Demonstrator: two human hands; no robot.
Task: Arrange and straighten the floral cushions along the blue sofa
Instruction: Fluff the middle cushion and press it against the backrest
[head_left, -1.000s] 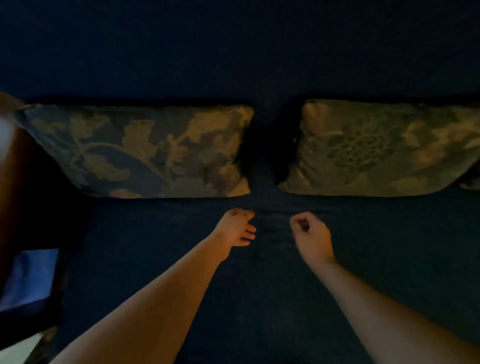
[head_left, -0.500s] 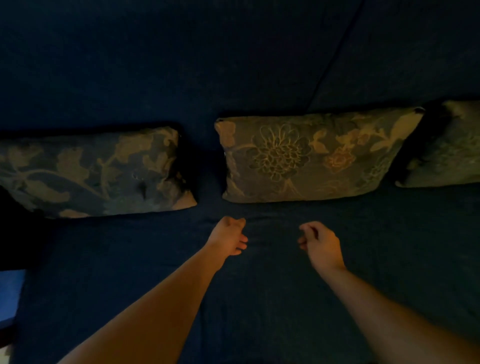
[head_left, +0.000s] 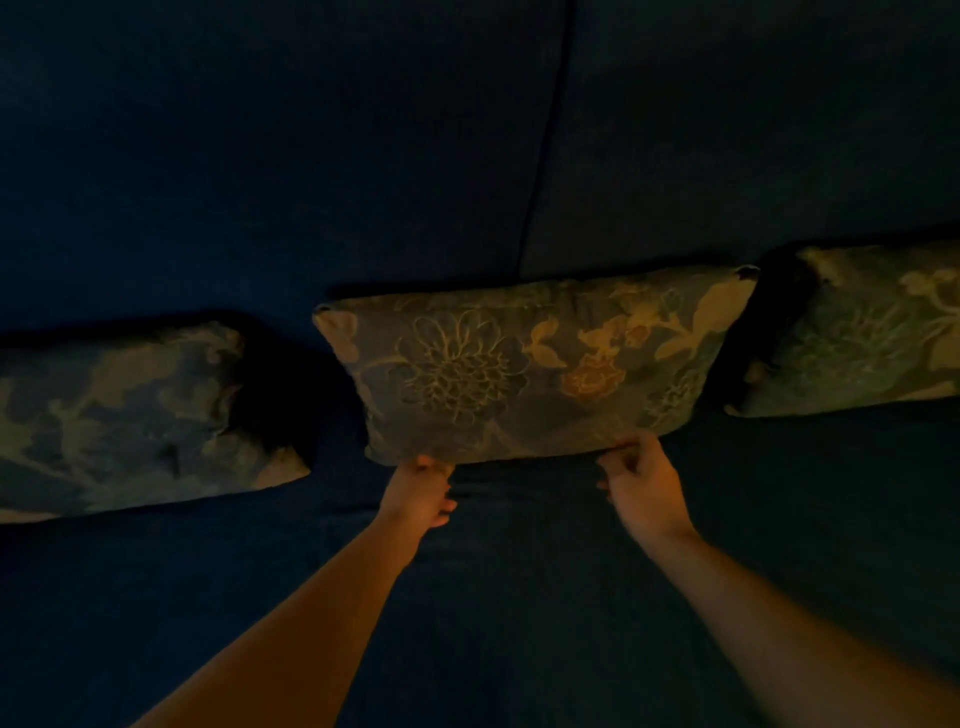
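Observation:
Three floral cushions lean against the backrest of the dark blue sofa (head_left: 260, 597). The middle cushion (head_left: 524, 364) shows a large outlined flower and an orange bloom. My left hand (head_left: 418, 491) pinches its lower edge near the left corner. My right hand (head_left: 641, 480) grips the same lower edge further right. The left cushion (head_left: 130, 415) lies lower and tilted, partly cut off by the frame edge. The right cushion (head_left: 862, 332) sits close beside the middle one, its right part out of view.
The sofa backrest (head_left: 311, 156) fills the upper half, with a seam (head_left: 545, 145) running down to the middle cushion. A dark gap separates the left and middle cushions. The light is dim.
The view has shifted right, bringing the middle cushion to the centre. Both hands have reached forward from the seat and closed on that cushion's lower edge.

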